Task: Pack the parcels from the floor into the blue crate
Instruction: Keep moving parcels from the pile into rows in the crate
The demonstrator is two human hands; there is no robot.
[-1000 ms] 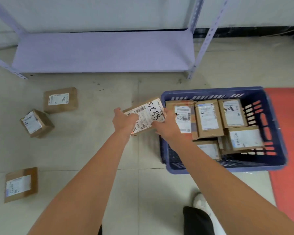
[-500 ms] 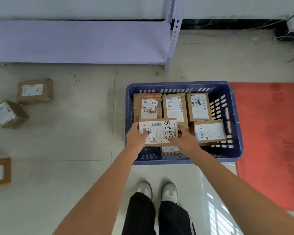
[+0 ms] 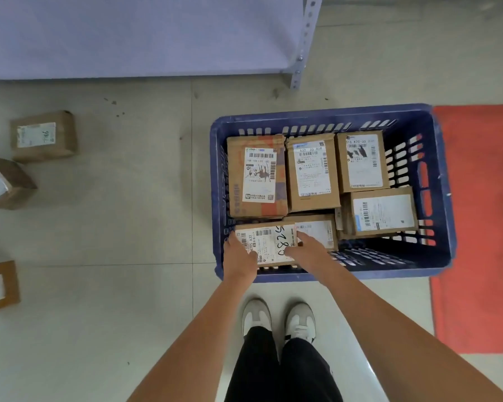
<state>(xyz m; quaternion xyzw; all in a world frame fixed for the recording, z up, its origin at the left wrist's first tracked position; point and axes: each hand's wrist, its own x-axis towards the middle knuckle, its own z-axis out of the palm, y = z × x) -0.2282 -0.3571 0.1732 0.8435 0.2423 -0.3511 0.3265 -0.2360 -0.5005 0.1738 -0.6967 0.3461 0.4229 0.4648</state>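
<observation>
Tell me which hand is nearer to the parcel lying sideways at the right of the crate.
Right. The right hand grips the handwritten parcel just left of that sideways parcel; the left hand holds the far end, by the blue crate wall.

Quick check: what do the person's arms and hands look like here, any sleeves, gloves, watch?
Both forearms are bare as far as the frame shows: no sleeves, gloves, watch or bands visible. The left hand and right hand show no rings or markings that I can make out. Below them: black trousers and white-and-grey sneakers.
</observation>
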